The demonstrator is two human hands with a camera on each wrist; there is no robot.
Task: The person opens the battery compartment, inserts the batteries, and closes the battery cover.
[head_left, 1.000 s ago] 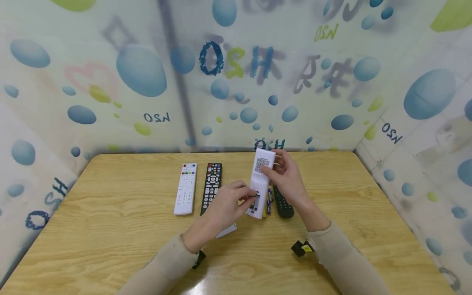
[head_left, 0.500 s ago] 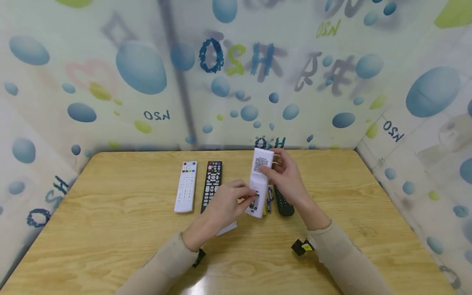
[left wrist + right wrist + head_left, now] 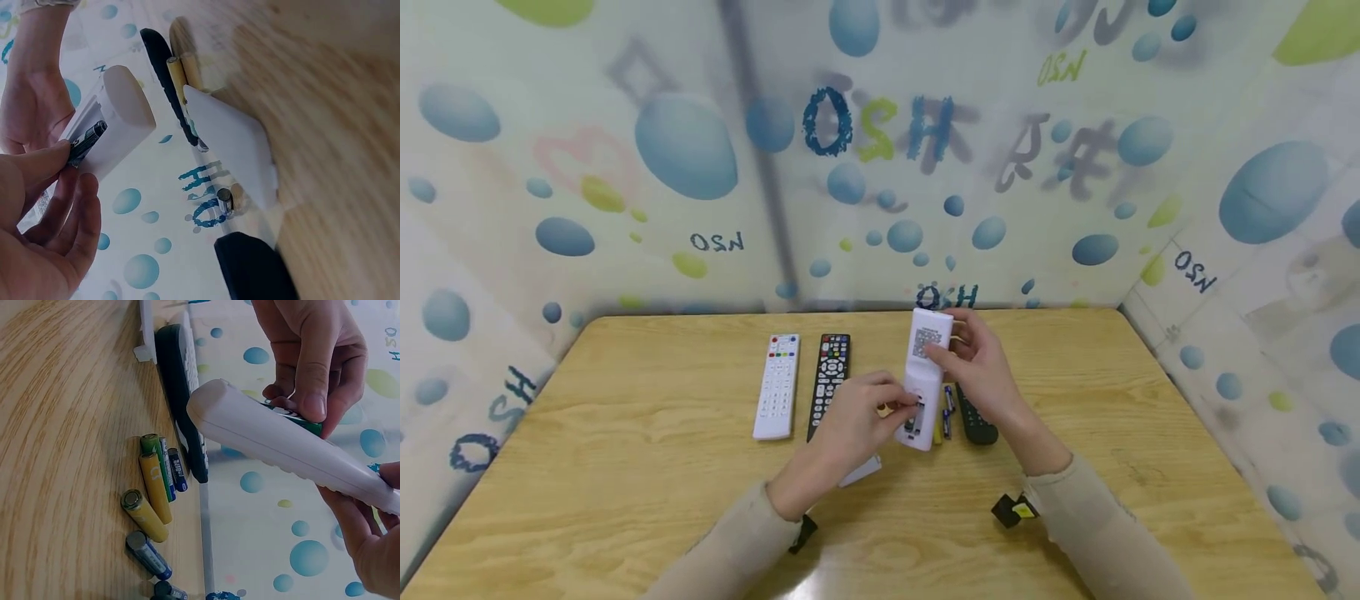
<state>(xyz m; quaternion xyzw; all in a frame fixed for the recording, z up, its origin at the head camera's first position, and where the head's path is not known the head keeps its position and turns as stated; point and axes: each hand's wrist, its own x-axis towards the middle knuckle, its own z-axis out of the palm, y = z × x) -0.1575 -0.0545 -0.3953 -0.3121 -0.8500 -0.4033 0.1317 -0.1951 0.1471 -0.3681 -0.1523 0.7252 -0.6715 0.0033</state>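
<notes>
A white remote control [image 3: 922, 379] is held face down above the table, its battery compartment uncovered. My right hand [image 3: 985, 367] grips its upper end, thumb on the printed label. At the compartment, the fingers and thumb of my left hand [image 3: 861, 421] pinch a dark battery [image 3: 87, 142]. One end of that battery sticks up out of the compartment in the left wrist view; in the right wrist view its green end [image 3: 312, 427] shows under the fingers. How far it sits inside is hidden.
Left of the hands lie a white remote [image 3: 777, 387] and a black remote [image 3: 831, 375]. A white cover-like piece [image 3: 861, 471] lies partly behind the left wrist. Several loose batteries [image 3: 156, 481] and a dark remote [image 3: 976, 417] are on the right. Behind the table stands a patterned wall [image 3: 880, 167].
The held remote and my right hand have shifted slightly left. My left hand stays at the compartment with almost the same grip. The loose things on the table have not moved.
</notes>
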